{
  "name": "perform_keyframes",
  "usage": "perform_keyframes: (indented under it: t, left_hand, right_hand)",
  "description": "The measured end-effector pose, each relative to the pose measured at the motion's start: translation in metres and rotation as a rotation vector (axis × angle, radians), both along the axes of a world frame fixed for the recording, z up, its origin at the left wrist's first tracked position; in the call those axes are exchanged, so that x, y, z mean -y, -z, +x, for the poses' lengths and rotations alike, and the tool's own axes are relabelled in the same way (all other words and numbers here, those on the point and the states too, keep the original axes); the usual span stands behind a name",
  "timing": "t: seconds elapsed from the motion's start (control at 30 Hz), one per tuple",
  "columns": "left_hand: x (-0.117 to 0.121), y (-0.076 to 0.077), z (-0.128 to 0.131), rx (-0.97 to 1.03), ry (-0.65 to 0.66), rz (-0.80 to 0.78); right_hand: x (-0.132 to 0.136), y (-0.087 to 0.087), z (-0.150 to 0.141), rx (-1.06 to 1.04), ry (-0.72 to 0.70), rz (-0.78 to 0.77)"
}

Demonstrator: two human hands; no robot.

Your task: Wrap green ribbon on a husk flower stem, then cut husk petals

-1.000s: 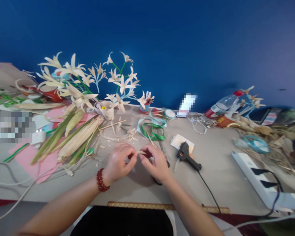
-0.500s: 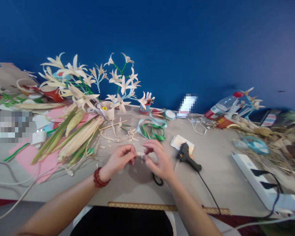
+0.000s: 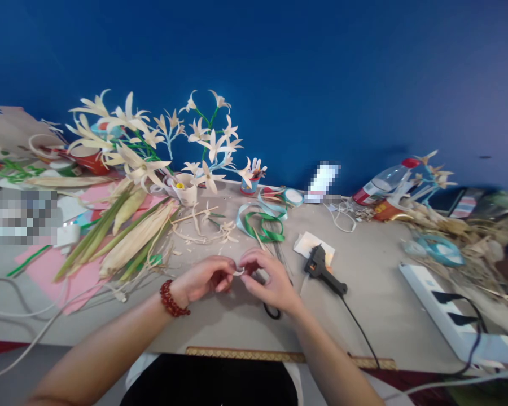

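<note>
My left hand (image 3: 205,277) and my right hand (image 3: 266,279) meet over the middle of the beige table (image 3: 376,299). Both pinch a small pale strip of husk (image 3: 239,272) between their fingertips. A red bead bracelet (image 3: 170,300) sits on my left wrist. Black scissors (image 3: 271,309) lie partly hidden under my right hand. A black glue gun (image 3: 323,268) lies just right of my right hand, its cord running toward the table's front edge.
Dried corn husks (image 3: 129,234) and pale husk flowers (image 3: 139,152) crowd the left and back. Green and blue ribbons (image 3: 262,220) lie behind my hands. A white power strip (image 3: 452,316) sits at the right, with a plastic bottle (image 3: 383,180) and more husks (image 3: 469,242) beyond.
Both hands have shifted slightly while working the small pale strip; they rose a little, then settled lower again, fingertips staying together.
</note>
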State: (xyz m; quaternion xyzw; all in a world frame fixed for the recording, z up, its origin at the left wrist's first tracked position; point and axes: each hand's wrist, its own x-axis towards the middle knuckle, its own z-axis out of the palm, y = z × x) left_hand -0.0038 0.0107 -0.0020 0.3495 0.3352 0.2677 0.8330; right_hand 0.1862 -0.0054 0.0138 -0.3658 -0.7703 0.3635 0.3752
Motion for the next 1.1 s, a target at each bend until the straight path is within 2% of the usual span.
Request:
perform_keyframes:
  t: [0.2, 0.27, 0.33, 0.43, 0.5, 0.63, 0.83, 0.97, 1.1]
  left_hand:
    - [0.000, 0.006, 0.000, -0.003, 0.009, 0.011]
    - [0.001, 0.005, 0.000, -0.003, 0.003, 0.022]
    - [0.001, 0.001, 0.001, -0.004, -0.040, 0.072]
    - [0.002, -0.005, 0.003, -0.019, -0.100, 0.227]
    - [0.003, -0.009, 0.003, -0.054, -0.114, 0.332]
    - [0.004, -0.009, 0.004, -0.148, -0.130, 0.453]
    - [0.004, -0.006, 0.003, -0.186, -0.110, 0.459]
    - [0.005, -0.007, 0.003, -0.154, -0.100, 0.441]
    - [0.004, -0.004, 0.001, -0.060, -0.119, 0.438]
  right_hand:
    - [-0.002, 0.000, 0.000, -0.037, -0.046, -0.067]
    - [-0.003, 0.005, 0.000, -0.134, -0.016, -0.202]
    - [-0.005, 0.012, 0.000, -0.297, 0.042, -0.408]
    - [-0.007, 0.020, 0.001, -0.499, 0.121, -0.689]
    - [-0.009, 0.023, 0.000, -0.542, 0.137, -0.781]
    - [-0.009, 0.024, -0.001, -0.544, 0.127, -0.819]
    - [-0.006, 0.023, -0.003, -0.527, 0.096, -0.827]
    - [-0.005, 0.020, -0.005, -0.542, 0.104, -0.881]
    - [-0.007, 0.021, -0.004, -0.651, 0.084, -0.986]
